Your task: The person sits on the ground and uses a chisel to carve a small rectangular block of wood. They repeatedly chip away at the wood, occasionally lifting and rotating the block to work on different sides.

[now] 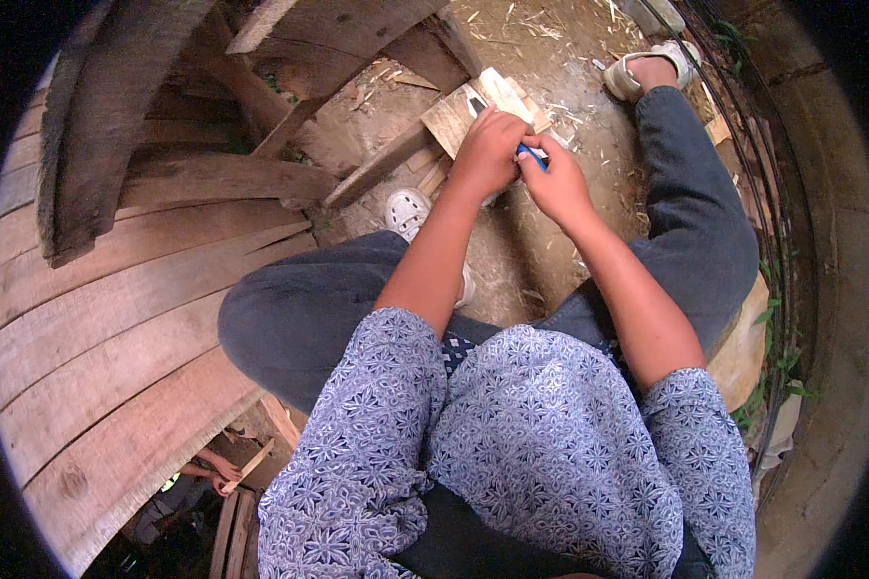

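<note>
My left hand [492, 147] is closed over a small wooden board [444, 121], its fingers curled; what lies inside them is hidden. A short dark piece [477, 104] shows just beyond its knuckles. Right beside it, my right hand [556, 183] is closed on a slim blue object [531, 156], most of which the fingers cover, so I cannot tell its kind. The two hands touch or nearly touch. Past them, a pale block of wood [500, 92] rests on the board.
Wood shavings [560, 29] litter the dirt floor. At left stands a plank bench [126, 280], with heavy dark beams [116, 116] above it. Black cables [743, 145] run along the right wall. Lower left, another person's hands [224, 475] hold a wooden strip [251, 465].
</note>
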Tool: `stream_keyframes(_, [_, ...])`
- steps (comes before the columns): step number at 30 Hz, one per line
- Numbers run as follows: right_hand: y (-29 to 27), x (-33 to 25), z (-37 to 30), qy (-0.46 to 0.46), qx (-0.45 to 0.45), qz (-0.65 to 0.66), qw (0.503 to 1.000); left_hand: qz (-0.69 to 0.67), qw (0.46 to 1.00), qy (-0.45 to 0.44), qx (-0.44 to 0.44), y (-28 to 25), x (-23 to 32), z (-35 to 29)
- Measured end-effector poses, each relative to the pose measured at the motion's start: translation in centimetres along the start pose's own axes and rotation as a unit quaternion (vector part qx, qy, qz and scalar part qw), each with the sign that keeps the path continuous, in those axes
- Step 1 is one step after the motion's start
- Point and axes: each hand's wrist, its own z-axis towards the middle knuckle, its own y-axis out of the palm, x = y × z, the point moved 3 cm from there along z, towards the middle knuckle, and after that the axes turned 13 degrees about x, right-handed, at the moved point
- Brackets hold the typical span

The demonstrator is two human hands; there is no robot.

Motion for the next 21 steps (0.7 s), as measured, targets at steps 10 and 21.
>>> stream_keyframes(10, [-0.5, -0.3, 0.5, 0.015, -0.014, -0.021, 1.000, -0.012, 0.997, 0.042, 0.058, 1.5, -0.4, 1.3])
stream_keyframes(21, [2.1, -0.6, 2.6, 0.031, -0.010, 0.011, 0.999, -0.013, 0.997, 0.054, 0.059, 1.0, -3.5, 3.0])
